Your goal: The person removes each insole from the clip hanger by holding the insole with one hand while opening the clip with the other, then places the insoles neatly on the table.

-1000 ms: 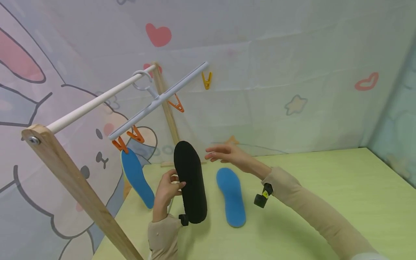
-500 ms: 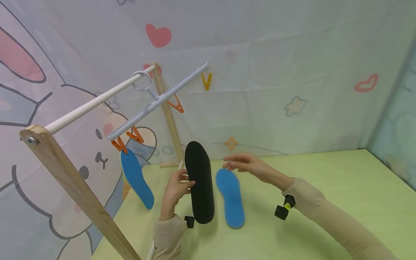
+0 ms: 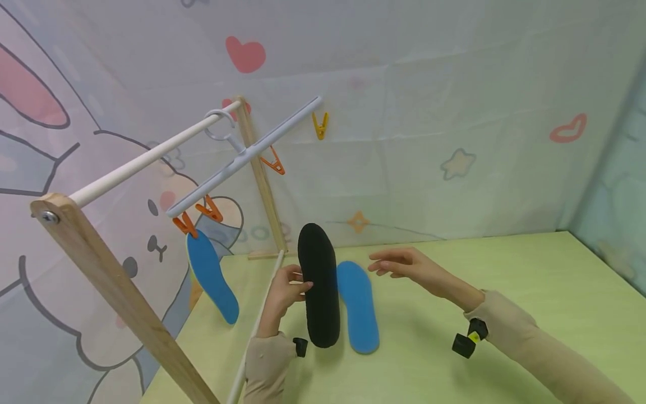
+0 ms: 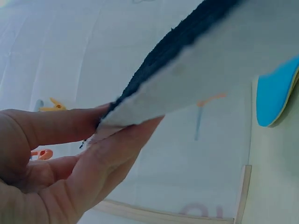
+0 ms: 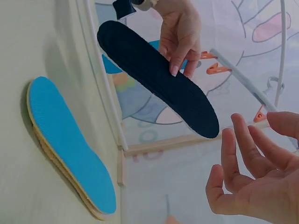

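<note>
My left hand point(image 3: 286, 292) pinches a black insole point(image 3: 321, 292) by its left long edge, thumb on the dark face and fingers behind. In the left wrist view the insole's pale underside point(image 4: 201, 70) shows. The insole is held up lengthwise over the table. To its right, my right hand point(image 3: 409, 268) hovers with fingers loosely bent and nothing in them. Between the hands a blue insole point(image 3: 359, 311) lies on the table. Another blue insole point(image 3: 212, 278) hangs at the left from an orange clip point(image 3: 185, 225).
A wooden rack with a white rod point(image 3: 156, 154) stands at the left. From it hangs a grey hanger point(image 3: 247, 157) with more orange clips point(image 3: 209, 210) and a yellow clip point(image 3: 320, 125). The rack's lower white bar point(image 3: 257, 325) runs beside my left forearm. A printed curtain point(image 3: 429, 112) backs the table.
My left hand has carried the black insole to the right, so it now overlaps the lying blue insole's edge. My right hand has moved right and slightly down, away from it.
</note>
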A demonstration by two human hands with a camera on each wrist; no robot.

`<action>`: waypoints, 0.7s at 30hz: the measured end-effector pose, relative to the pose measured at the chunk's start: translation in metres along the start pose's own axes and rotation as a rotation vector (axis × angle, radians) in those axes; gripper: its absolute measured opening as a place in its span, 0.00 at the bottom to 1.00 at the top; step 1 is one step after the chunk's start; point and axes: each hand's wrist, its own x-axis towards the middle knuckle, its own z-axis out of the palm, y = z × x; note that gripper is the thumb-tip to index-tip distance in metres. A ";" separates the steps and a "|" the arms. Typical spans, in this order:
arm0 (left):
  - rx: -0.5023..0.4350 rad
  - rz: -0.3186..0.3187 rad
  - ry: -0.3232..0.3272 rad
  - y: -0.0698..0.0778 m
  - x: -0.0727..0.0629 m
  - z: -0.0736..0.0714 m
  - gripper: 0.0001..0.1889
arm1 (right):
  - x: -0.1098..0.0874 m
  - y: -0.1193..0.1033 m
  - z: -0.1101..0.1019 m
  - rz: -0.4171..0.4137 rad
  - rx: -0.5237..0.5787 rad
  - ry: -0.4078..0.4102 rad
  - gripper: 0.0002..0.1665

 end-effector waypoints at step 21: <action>-0.083 0.004 -0.094 -0.002 0.016 0.021 0.11 | -0.020 0.012 -0.008 0.044 0.042 0.010 0.25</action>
